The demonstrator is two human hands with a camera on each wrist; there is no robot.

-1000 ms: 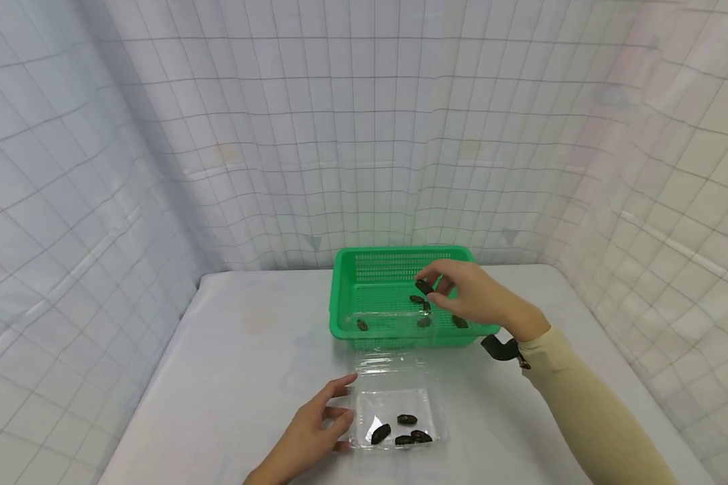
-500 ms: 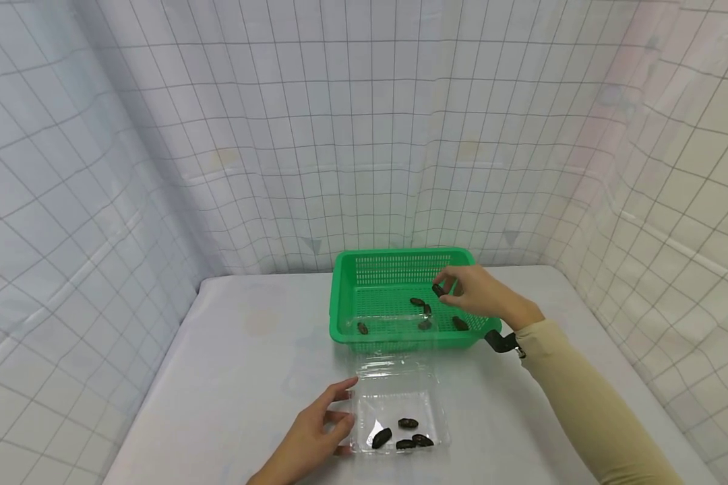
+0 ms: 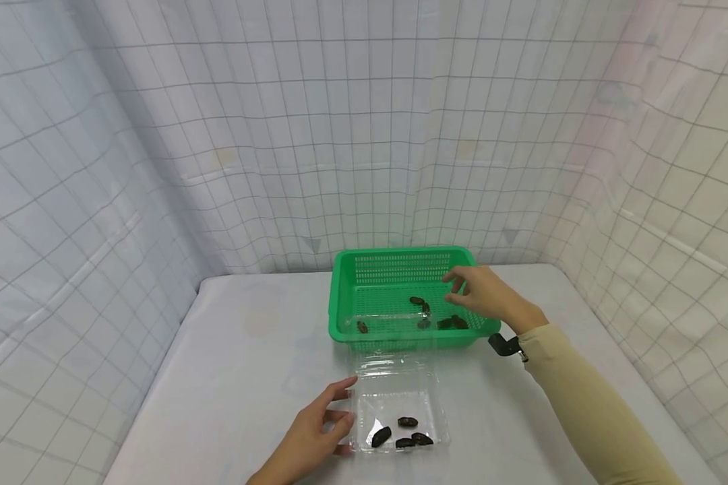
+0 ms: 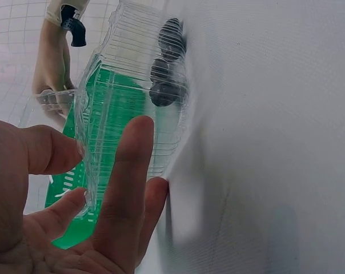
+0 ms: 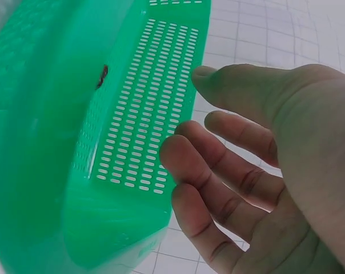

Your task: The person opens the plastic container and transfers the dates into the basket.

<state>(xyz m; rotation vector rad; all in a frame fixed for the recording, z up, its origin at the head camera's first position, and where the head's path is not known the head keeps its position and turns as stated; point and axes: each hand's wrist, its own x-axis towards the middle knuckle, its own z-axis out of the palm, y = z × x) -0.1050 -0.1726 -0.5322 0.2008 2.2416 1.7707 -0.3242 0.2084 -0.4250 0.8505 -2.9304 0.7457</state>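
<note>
My left hand (image 3: 308, 431) rests at the left side of a clear plastic clamshell box (image 3: 394, 402), its fingers fairly straight and touching the wall. In the left wrist view, the thumb and fingertips lie against the box's side and rim. Several dark oval pieces that look like dried dates (image 3: 381, 436) lie in the box. Over the right part of a green basket (image 3: 340, 289), my right hand (image 3: 482, 293) hovers with fingers loosely bent and nothing between them. More date-like pieces (image 3: 459, 322) lie in the basket, some seen through the clear lid.
The box's raised lid (image 3: 391, 330) overlaps the basket's front edge in the head view. White cloth covers the table (image 3: 249, 350). Gridded white curtains (image 3: 370, 135) stand behind and on both sides. A black wrist device (image 3: 505, 345) is on the right arm.
My right hand has moved slightly right and let go of its date-like piece, which now lies in the basket beside another. The left hand and box have stayed in place.
</note>
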